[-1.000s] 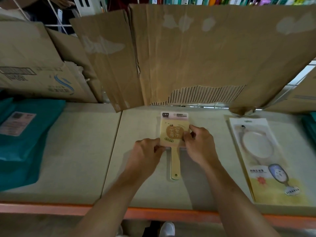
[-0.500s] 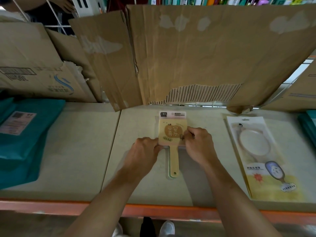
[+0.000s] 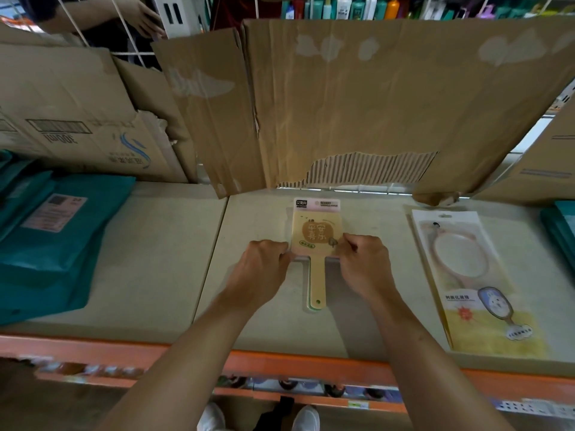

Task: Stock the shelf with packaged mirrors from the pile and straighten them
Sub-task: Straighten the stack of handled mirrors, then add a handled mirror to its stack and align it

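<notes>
Beige shelf (image 3: 161,259), orange rail (image 3: 295,365), cardboard (image 3: 373,104) behind, left hand (image 3: 261,265) and right hand (image 3: 364,265) pinching yellow mirror pack (image 3: 315,231)

Shop: stocked shelf (image 3: 280,362), bottles (image 3: 357,7) behind

free: shelf board (image 3: 161,259) lay bare left of centre; gap ran between mirror stack (image 3: 315,231) and bagged mirror (image 3: 466,275) | blocked: cardboard sheet (image 3: 357,104) walled upper frame; teal packages (image 3: 53,237) filled left
</notes>
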